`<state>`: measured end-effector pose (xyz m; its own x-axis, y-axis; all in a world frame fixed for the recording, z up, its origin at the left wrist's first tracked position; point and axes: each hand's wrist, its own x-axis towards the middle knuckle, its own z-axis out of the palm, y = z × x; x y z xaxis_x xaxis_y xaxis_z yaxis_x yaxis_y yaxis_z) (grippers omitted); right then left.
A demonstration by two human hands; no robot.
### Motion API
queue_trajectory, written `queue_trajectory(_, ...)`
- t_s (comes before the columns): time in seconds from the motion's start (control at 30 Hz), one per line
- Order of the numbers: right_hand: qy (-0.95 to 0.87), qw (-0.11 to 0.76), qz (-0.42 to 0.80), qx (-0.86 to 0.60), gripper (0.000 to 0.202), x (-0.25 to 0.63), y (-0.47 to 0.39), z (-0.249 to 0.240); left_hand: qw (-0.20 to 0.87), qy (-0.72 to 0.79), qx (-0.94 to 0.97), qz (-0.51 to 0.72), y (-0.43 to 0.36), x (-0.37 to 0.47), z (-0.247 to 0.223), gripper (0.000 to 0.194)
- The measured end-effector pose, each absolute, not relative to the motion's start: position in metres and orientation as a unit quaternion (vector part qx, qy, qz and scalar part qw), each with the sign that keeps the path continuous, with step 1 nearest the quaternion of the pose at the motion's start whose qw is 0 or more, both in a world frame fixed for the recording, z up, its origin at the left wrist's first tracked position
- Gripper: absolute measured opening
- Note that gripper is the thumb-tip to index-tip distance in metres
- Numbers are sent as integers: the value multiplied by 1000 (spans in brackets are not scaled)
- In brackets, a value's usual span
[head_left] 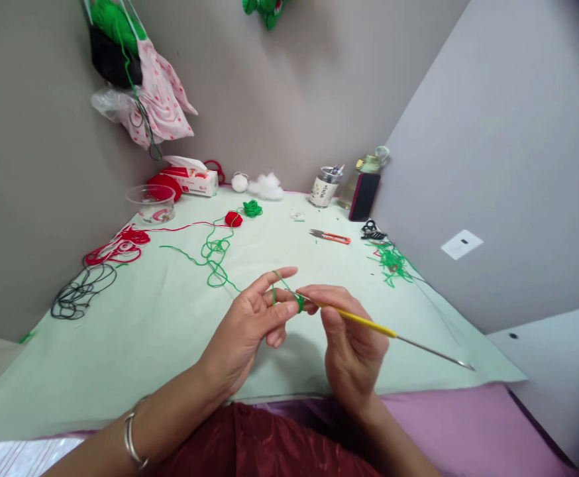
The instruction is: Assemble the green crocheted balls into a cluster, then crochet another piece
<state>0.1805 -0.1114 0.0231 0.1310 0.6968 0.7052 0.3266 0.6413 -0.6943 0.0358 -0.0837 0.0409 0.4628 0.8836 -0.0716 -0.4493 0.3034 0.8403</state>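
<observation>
My left hand [250, 324] pinches a small piece of green crochet work [300, 303] between thumb and fingers. Green yarn [214, 255] loops over its raised index finger and trails back across the table in loose coils. In my right hand [352, 338] is a crochet hook [369, 322] with a yellow handle, held like a pencil. One bare metal end of the hook points down to the right; the other end meets the green stitches at my left fingertips. The exact spot where it enters the work is too small to make out.
Orange thread snips [336, 237] lie beyond my hands. Green yarn scraps [393, 264] and a propped phone [364, 197] are on the right. Red yarn [120, 245], dark cord [78, 291] and a plastic tub [153, 204] sit left. A tissue box [193, 180] and a tin [325, 187] stand behind.
</observation>
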Motion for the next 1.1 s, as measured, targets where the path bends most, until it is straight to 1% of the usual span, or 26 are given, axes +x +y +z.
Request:
queue_trajectory(0.1, -600, 663, 225, -387, 21, 181, -107, 22, 769, 274, 392, 424, -83, 34, 44, 55)
queue_trajectory(0.17, -573, 675, 283, -369, 22, 183, -104, 23, 772, 273, 393, 420, -83, 33, 45, 54)
queue_trajectory(0.23, -566, 675, 311, -357, 24, 185, -104, 25, 773, 270, 391, 420, -82, 32, 46, 50)
queue_trajectory(0.27, -572, 670, 305, -362, 25, 186, -105, 25, 773, 270, 388, 423, -82, 32, 46, 47)
queue_trajectory(0.33, -605, 652, 246, -385, 26, 187, -108, 26, 770, 272, 383, 431, -82, 32, 46, 43)
queue_trajectory(0.43, -693, 600, 89, -390, 25, 187, -113, 22, 760, 278, 382, 446, -82, 32, 45, 42)
queue_trajectory(0.5, -734, 562, -14, -382, 32, 185, -114, 17, 764, 274, 375, 448, -83, 34, 44, 44)
queue_trajectory(0.57, -737, 548, -56, -391, 36, 183, -114, 15, 784, 261, 360, 433, -83, 34, 43, 45)
queue_trajectory(0.63, -704, 586, -9, -401, 31, 183, -113, 16, 807, 247, 344, 412, -82, 34, 43, 44)
queue_trajectory(0.73, -610, 677, 148, -385, 25, 183, -109, 22, 812, 245, 334, 412, -81, 32, 44, 40)
queue_trajectory(0.77, -584, 695, 193, -373, 25, 183, -108, 24, 806, 247, 336, 420, -81, 32, 44, 39)
queue_trajectory(0.83, -572, 694, 245, -362, 24, 182, -106, 28, 794, 248, 351, 430, -81, 32, 44, 35)
queue_trajectory(0.9, -601, 670, 238, -366, 23, 181, -106, 29, 783, 247, 374, 431, -82, 34, 43, 31)
queue_trajectory(0.97, -631, 653, 195, -372, 24, 179, -108, 29, 769, 251, 394, 437, -83, 36, 42, 29)
queue_trajectory(1.1, -682, 613, 55, -395, 32, 178, -112, 22, 755, 266, 385, 460, -85, 39, 40, 33)
